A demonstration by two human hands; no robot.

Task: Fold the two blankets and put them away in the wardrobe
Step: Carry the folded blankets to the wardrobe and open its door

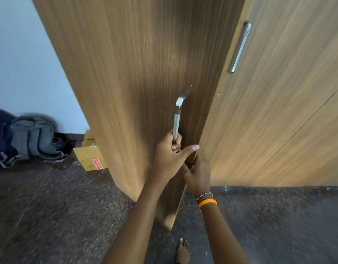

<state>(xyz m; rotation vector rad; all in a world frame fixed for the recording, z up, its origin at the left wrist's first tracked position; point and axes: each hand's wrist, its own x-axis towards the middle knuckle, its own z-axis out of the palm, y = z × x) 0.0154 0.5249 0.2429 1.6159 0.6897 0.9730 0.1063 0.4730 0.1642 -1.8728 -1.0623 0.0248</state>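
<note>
The wooden wardrobe fills the middle and right of the view. Its left door (137, 77) stands swung outward toward me. My left hand (170, 157) grips the lower end of that door's metal handle (178, 115), thumb stretched to the right. My right hand (199, 172), with a beaded and an orange band at the wrist, rests on the free edge of the same door, fingers curled round it. The right door (278, 103) is closed, with its own metal handle (239, 47). No blanket is in view, and the wardrobe's inside is hidden.
A cardboard box (90, 155) sits on the floor behind the open door. Grey and dark bags (30, 138) lie against the pale wall at the left. Dark speckled floor (59, 216) spreads below. My bare foot (183, 250) shows at the bottom.
</note>
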